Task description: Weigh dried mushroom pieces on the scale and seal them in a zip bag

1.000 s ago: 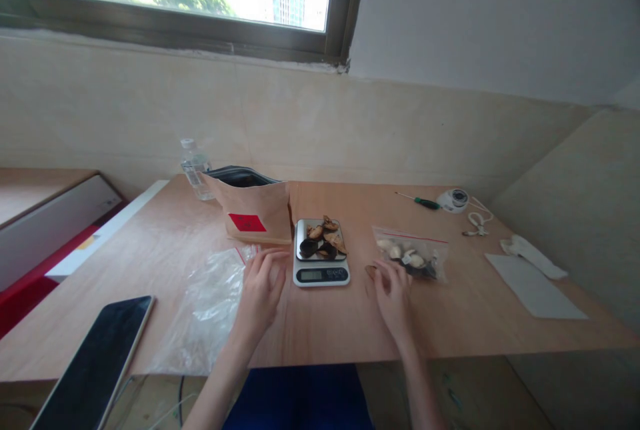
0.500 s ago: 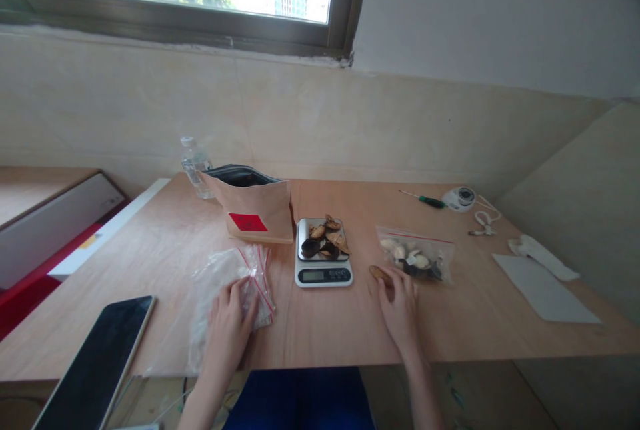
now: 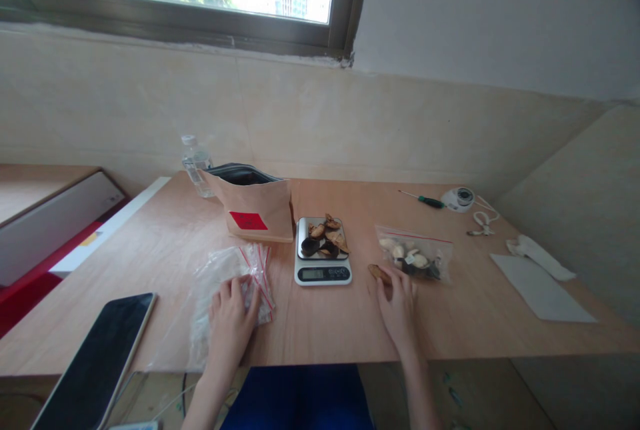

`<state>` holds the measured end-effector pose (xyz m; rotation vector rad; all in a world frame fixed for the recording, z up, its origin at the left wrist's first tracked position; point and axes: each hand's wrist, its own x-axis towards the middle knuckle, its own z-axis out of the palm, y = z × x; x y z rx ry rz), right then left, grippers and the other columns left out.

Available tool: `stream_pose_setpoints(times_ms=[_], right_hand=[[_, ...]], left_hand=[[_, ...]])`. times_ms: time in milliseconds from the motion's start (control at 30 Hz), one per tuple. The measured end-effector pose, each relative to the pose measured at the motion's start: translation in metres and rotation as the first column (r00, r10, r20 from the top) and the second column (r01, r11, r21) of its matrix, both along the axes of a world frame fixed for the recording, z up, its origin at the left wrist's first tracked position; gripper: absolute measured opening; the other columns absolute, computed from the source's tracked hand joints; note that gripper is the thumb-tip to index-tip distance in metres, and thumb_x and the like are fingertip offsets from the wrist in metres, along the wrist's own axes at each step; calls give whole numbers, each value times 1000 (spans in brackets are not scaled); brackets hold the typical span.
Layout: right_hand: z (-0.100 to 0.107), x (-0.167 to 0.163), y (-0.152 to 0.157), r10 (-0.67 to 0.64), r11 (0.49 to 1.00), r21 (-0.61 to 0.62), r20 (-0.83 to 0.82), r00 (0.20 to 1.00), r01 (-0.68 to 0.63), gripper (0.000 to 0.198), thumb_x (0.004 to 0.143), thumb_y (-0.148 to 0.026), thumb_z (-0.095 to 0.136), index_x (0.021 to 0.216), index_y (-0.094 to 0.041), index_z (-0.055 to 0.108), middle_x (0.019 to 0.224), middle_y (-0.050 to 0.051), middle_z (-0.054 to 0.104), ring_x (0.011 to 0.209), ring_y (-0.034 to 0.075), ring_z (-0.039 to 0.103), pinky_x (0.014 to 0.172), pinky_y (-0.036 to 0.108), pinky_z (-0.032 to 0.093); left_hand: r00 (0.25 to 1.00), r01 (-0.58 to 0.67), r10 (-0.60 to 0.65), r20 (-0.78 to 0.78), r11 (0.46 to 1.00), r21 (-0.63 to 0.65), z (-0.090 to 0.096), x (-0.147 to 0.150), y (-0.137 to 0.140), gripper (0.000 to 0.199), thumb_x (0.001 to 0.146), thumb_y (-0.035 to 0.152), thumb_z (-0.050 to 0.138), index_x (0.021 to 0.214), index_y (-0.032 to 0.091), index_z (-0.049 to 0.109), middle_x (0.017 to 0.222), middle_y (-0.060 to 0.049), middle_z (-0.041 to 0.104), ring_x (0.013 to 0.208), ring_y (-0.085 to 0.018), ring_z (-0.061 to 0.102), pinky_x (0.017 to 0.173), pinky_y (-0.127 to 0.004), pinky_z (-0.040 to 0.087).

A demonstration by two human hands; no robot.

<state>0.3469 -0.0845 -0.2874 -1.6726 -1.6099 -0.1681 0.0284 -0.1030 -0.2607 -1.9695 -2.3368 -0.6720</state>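
My left hand (image 3: 231,315) lies flat on a pile of clear zip bags with red seals (image 3: 220,277) at the table's near left. My right hand (image 3: 399,305) rests on the table, its fingertips touching a brown dried piece (image 3: 379,273) and close to a sealed zip bag of dried slices (image 3: 415,255). Between my hands stands a small digital scale (image 3: 323,259) with dark and tan dried slices heaped on its platform. Behind the bags stands an open brown paper pouch with a red label (image 3: 257,209).
A black phone (image 3: 93,357) lies at the near left edge. A water bottle (image 3: 194,163) stands behind the pouch. At the far right are a green-handled screwdriver (image 3: 423,200), a small white round device (image 3: 460,198), a cable and white paper sheets (image 3: 540,293).
My left hand came back from beside the scale and settled on the pile of clear bags, bunching them. My right hand has stayed by the brown piece.
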Motion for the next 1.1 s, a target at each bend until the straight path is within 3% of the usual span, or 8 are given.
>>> stream_pose_setpoints(times_ms=[133,367,533,667,767,867,967,1100], right_hand=[[16,-18,10,33,999,13,-5,999,-33,28,90,-29,41,108,-20,61,106,11,59,103,26,52,90,44,37],[56,-51,63,364,923,-129,-7,931,-362,32,93,-26,38,115,-28,61,115,7,59,105,22,53,89,39,39],[51,-48,76,409,888,-187,-96,908,-420,28,92,-28,43,111,-27,63,107,6,65,100,22,56,87,39,41],[51,-45,83,387,897,-166,-159,908,-411,31,92,-28,40,114,-26,62,108,6,64,102,22,56,90,39,41],[54,-48,107,384,901,-145,-169,908,-408,32,91,-27,40,116,-24,60,112,7,63,106,22,55,94,40,39],[55,-54,139,370,891,-218,-161,915,-399,35,84,-30,53,117,-20,59,114,10,64,108,25,54,95,41,38],[52,-59,162,376,866,-286,-167,912,-410,29,76,-30,63,103,-20,66,100,9,69,98,25,58,90,39,41],[48,-56,170,355,878,-261,-212,911,-402,16,74,-30,64,85,-21,69,92,6,71,90,22,61,83,34,43]], left_hand=[[999,-27,26,-34,999,-22,0,3,0,37,89,42,38,106,15,56,102,-12,56,90,-28,54,75,-39,42],[994,-11,10,-105,1000,-13,-2,4,-2,35,91,39,37,107,14,56,101,-12,56,90,-27,53,75,-38,42],[990,8,-9,-143,1000,-9,-3,4,-2,35,91,37,36,108,14,57,103,-12,56,90,-27,52,75,-38,41],[988,8,-10,-151,1000,-16,-5,3,-2,35,91,37,36,109,14,57,104,-12,55,91,-27,51,76,-38,41],[990,6,-9,-142,1000,-21,-5,4,-1,34,92,36,36,108,14,56,103,-12,55,91,-27,51,76,-38,40],[991,9,-11,-135,1000,-20,-3,4,-1,33,92,35,35,108,14,56,103,-12,55,90,-27,51,75,-38,41],[990,14,-17,-139,1000,-22,-3,4,-2,33,92,34,35,108,14,57,103,-11,55,90,-27,51,75,-38,41],[990,16,-20,-138,999,-33,-3,4,-2,33,91,33,36,109,15,57,104,-11,55,90,-26,51,76,-38,41]])
